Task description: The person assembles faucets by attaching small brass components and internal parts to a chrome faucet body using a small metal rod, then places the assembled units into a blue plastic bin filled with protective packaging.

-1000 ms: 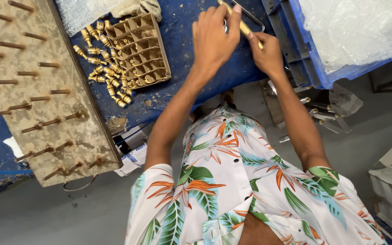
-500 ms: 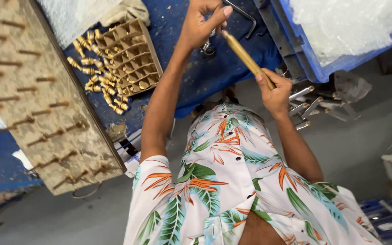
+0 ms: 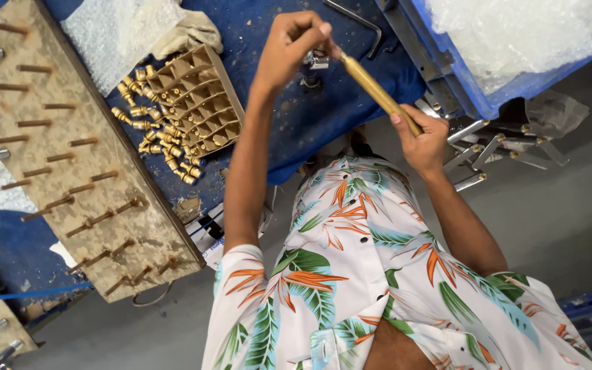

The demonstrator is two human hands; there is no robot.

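A long, slim brass-coloured metal rod point(image 3: 378, 92) is held slantwise above the blue-covered workbench point(image 3: 289, 130). The left hand point(image 3: 292, 48) pinches its upper end with fingertips pressed together; the right hand point(image 3: 423, 140) is wrapped closed around its lower end. Well to the left lie a brown cardboard divider tray point(image 3: 196, 103), loose small brass fittings point(image 3: 149, 130) beside it, and a wooden pegboard rack point(image 3: 70, 157)
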